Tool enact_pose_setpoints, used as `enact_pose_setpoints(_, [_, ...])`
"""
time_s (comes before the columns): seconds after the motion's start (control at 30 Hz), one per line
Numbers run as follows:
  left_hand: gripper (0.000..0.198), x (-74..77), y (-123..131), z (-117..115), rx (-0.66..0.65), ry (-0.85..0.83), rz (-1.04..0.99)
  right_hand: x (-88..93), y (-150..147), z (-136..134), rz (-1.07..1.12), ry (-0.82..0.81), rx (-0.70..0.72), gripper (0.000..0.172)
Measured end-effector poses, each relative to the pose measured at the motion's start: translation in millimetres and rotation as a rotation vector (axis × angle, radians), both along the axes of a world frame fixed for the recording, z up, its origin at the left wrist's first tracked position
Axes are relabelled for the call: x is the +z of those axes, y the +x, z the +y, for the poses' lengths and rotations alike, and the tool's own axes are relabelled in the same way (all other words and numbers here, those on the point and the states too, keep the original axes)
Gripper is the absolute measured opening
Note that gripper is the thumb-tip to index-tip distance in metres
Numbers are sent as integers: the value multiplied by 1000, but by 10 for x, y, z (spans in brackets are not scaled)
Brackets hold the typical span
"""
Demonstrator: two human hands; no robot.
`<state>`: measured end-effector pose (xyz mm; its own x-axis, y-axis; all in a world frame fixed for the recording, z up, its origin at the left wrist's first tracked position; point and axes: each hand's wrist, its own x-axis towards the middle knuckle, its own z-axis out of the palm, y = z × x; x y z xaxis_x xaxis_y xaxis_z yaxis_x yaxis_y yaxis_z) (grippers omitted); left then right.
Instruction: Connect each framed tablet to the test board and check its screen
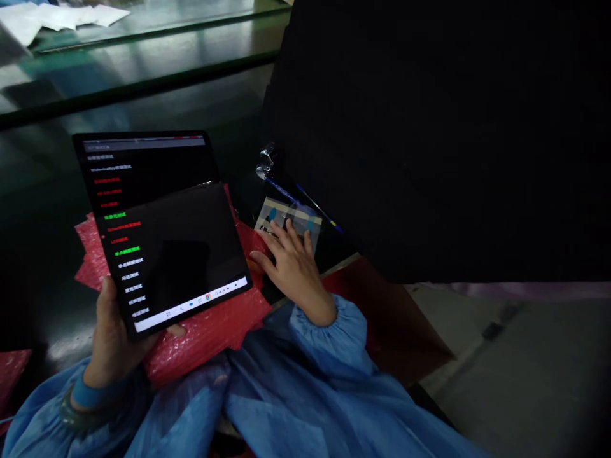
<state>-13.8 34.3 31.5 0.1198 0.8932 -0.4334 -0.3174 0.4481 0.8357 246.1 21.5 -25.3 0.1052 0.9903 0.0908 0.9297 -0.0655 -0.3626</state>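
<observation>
My left hand [116,337] grips the lower left corner of a tablet [191,235], thumb along its edge and a fingertip showing below it. The tablet is tilted up, its screen lit with a dark list in white, red and green text and a bright bar of icons at the bottom. Beneath it lies red bubble wrap [200,334]. To the right of the tablet my right hand [291,257] has its fingers spread over a clear plastic sheet [305,219] with blue spots and pale strips. Whether it presses on the sheet I cannot tell.
A large black sheet or panel [439,140] covers the right side. At its left edge lie a shiny metallic object [265,160] and a blue pen [282,189]. White papers [57,16] rest on the green surface at the back. More red wrap [12,375] lies far left.
</observation>
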Motion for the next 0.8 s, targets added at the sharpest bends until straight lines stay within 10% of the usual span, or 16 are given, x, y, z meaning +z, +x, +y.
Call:
enact_pose_setpoints(0.37, [47,140,-2,-93,154,-77,29,74,383,-392,-25,-18,131,81])
enact_pose_setpoints(0.57, [42,208,13,-210,242,-243,-25,-96,486,-548,10,138,152,42])
enact_pose_setpoints(0.8, [28,68,-69,-281,274,-195,32,324,657,-415,446,396,-193,43])
